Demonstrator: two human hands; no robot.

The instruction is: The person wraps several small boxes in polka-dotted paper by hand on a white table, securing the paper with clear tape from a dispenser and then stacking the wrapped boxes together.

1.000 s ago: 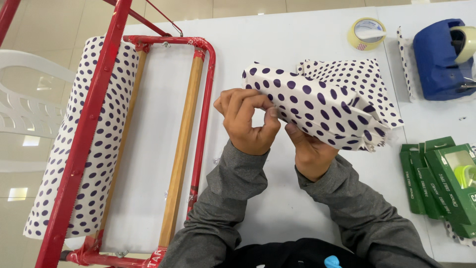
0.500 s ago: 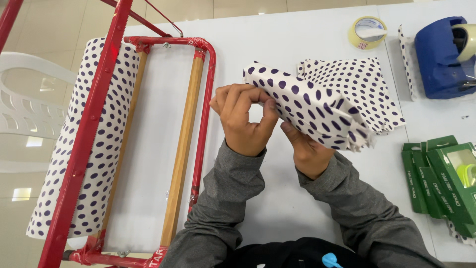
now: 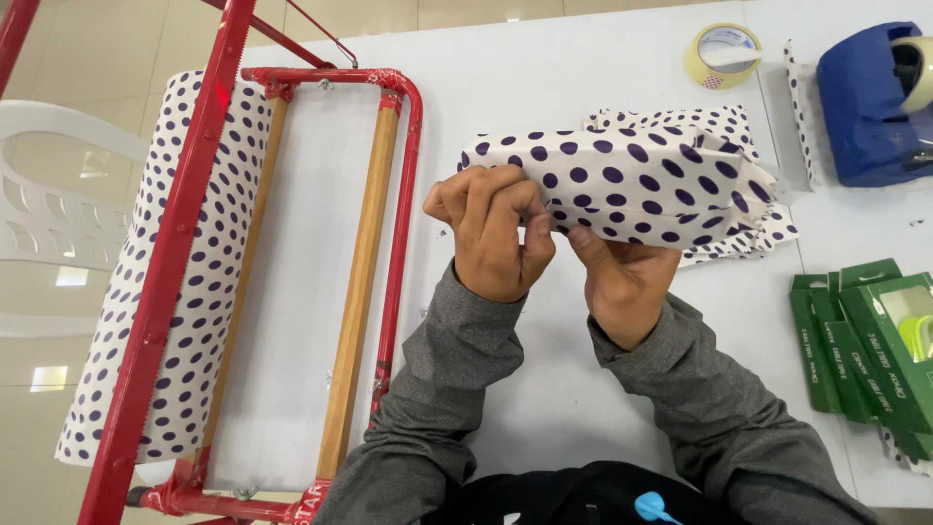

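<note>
Holding a spotted wrapped box (image 3: 632,185) up in the middle of the frame, just above the white surface (image 3: 544,87); left hand (image 3: 496,243) pinching its left end in a tight grip, right hand (image 3: 622,282) propping it from below; could slip and tear the thin paper there; could drop onto the spotted sheet (image 3: 748,233) lying under it.

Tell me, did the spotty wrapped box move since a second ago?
Yes. The spotty wrapped box turned level; its right end swung up toward the blue tape dispenser, while both hands kept holding its left end.
</note>
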